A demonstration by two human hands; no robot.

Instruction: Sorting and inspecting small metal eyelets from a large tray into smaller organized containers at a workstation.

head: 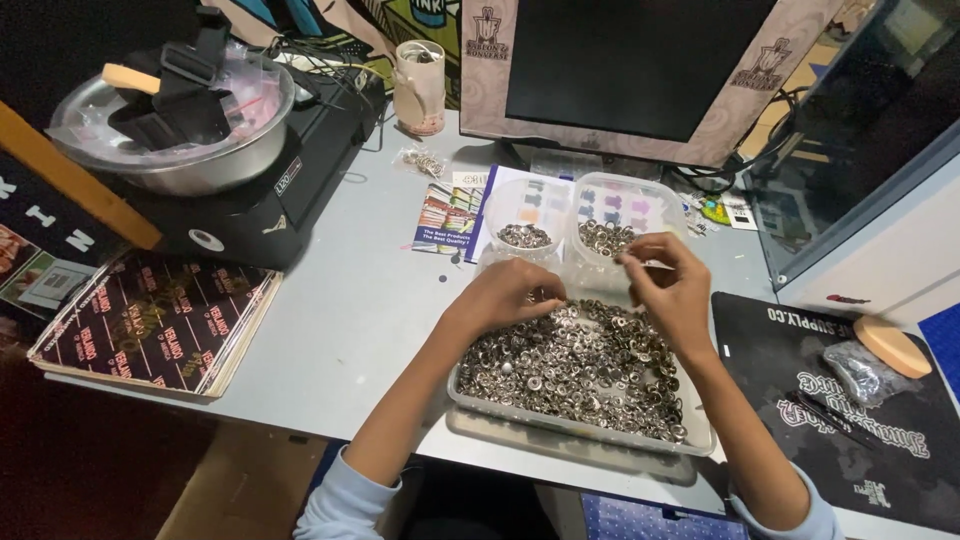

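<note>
Grey bench (340,300) carrying cluttered work; left hand (510,292) pinching into heap of small metal rings (575,365) in shallow clear tray (700,435), fingers closing together; right hand (672,285) hovering above tray's far edge, fingertips pinching one small ring; two clear tubs (523,215) sitting just beyond, part-filled; best picking singly, keeping pinches low over tray; dark monitor (630,60) behind
</note>
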